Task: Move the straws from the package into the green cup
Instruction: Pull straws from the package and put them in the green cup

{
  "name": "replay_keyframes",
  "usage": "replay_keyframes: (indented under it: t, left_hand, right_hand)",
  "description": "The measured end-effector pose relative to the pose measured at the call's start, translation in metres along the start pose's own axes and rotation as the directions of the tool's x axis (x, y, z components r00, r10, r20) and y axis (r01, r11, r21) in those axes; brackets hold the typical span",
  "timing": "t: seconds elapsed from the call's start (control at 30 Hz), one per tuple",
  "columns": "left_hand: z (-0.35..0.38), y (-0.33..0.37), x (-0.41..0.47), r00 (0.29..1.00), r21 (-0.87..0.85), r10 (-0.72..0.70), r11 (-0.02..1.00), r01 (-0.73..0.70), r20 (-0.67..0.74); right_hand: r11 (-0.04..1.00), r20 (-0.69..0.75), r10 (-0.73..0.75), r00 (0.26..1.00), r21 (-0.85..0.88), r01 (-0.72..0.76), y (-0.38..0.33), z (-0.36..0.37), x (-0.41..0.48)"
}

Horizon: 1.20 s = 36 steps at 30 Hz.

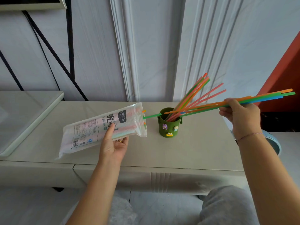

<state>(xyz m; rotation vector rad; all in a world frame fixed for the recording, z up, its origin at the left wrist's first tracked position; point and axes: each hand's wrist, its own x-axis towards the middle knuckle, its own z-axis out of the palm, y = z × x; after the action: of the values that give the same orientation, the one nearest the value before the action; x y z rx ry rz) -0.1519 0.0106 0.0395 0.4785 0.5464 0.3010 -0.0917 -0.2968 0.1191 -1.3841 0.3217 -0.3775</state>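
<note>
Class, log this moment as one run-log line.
stage: transfer under way | left hand: holds package, straws remain inside | right hand: grips straw bundle, near ends at green cup | cup: leaning straws already in

Beige table (194, 151); black shelf frame (70, 46) behind; red wall (288, 78) right.

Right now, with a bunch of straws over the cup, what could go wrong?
1. The right grip holds the bunch far from its uneven free ends; some may miss the cup.
2. The leaning straws in the cup reach past its rim; the bunch crosses them and could flick them out or tip the cup.
3. One green straw seems to end at the package mouth, held by the left grip; it may snag.
</note>
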Motion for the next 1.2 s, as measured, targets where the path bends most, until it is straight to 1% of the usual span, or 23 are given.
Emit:
replay_keyframes:
  t: [0.2, 0.5, 0.7, 0.87, 0.97, 1.07, 1.2]
  left_hand:
    - [-0.001, 0.001, 0.001, 1.0, -0.002, 0.0, 1.0, 0.0, -0.009]
    - [-0.005, 0.005, 0.004, 1.0, -0.015, 0.008, 1.0, -0.008, -0.006]
    - [-0.004, 0.004, 0.004, 1.0, -0.027, 0.013, 1.0, -0.013, -0.002]
    - [-0.004, 0.002, 0.004, 1.0, -0.024, 0.005, 1.0, -0.005, -0.01]
    - [-0.004, 0.0, 0.005, 1.0, -0.023, -0.004, 1.0, 0.004, -0.015]
    - [-0.002, -0.002, 0.004, 1.0, -0.019, -0.007, 1.0, 0.007, -0.02]
    - [0.003, -0.004, 0.002, 1.0, -0.028, -0.017, 0.999, 0.016, -0.009]
  right_hand:
    - [0.999, 0.044, -0.008, 0.999, -0.038, 0.01, -0.002, 0.015, -0.001]
    - [0.996, 0.043, -0.011, 0.999, -0.091, 0.015, -0.003, 0.023, -0.007]
    - [0.983, 0.059, -0.056, 0.997, -0.171, 0.065, -0.005, 0.03, -0.006]
    - [0.968, 0.126, -0.087, 0.988, -0.224, 0.114, -0.004, 0.043, -0.012]
    - [0.947, 0.177, -0.092, 0.98, -0.289, 0.142, 0.008, 0.052, -0.016]
    - [0.921, 0.228, -0.069, 0.971, -0.359, 0.15, 0.025, 0.06, -0.017]
    - [0.902, 0.261, -0.039, 0.965, -0.407, 0.146, 0.049, 0.067, -0.014]
